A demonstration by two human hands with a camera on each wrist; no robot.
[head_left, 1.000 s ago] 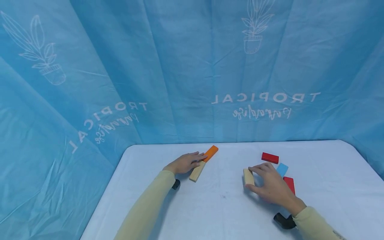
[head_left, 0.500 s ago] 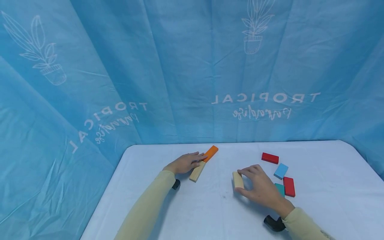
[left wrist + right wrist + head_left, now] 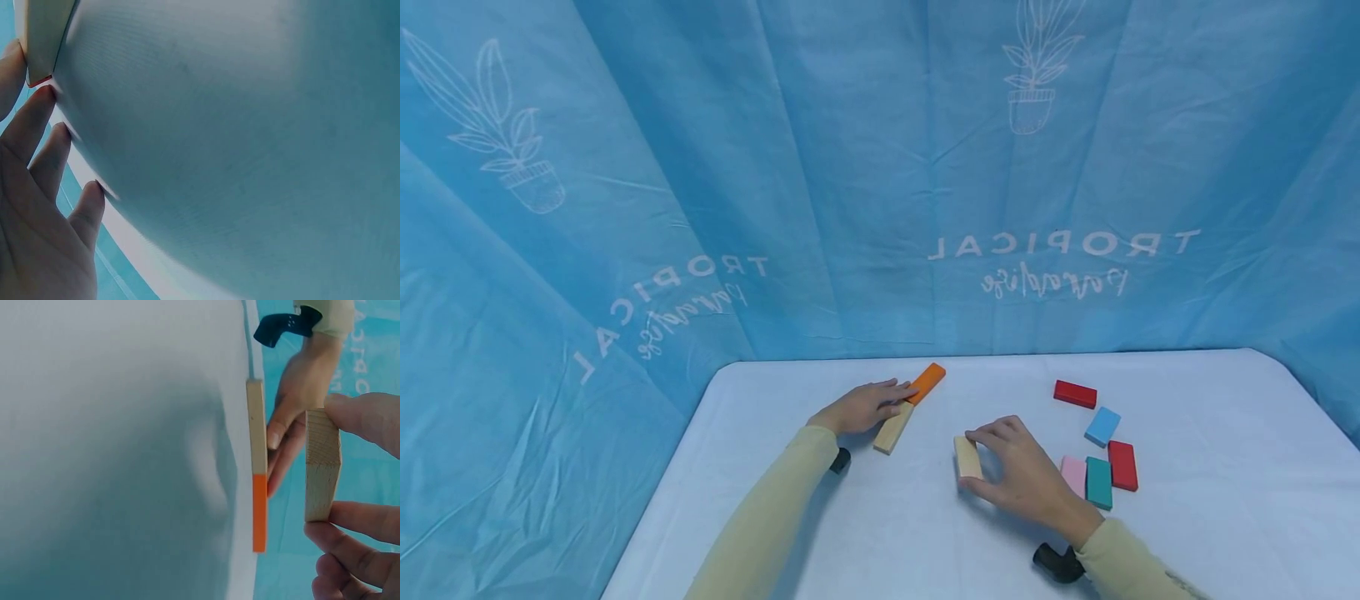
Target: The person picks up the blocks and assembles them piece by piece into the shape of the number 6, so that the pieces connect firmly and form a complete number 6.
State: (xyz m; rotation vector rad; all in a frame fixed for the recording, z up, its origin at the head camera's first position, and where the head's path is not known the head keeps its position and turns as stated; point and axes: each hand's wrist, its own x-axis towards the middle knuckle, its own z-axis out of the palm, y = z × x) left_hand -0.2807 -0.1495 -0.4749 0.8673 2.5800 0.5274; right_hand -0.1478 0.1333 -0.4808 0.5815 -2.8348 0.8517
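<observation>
Two-handed handling of rectangular wooden blocks on a white-covered table (image 3: pixel 910 533).

The right hand (image 3: pixel 1026 479) pinches a pale, unpainted wooden block (image 3: pixel 968 457) by its ends between thumb and fingertips, to the right of and apart from an orange rectangular block (image 3: pixel 928 382) and a second pale wooden block (image 3: pixel 892 429) lying end to end. The left hand (image 3: pixel 861 408), fingers extended and grasping nothing, touches the pair near their junction. An uneven pinch could let the held block twist; sideways finger pressure could misalign the pair.
</observation>
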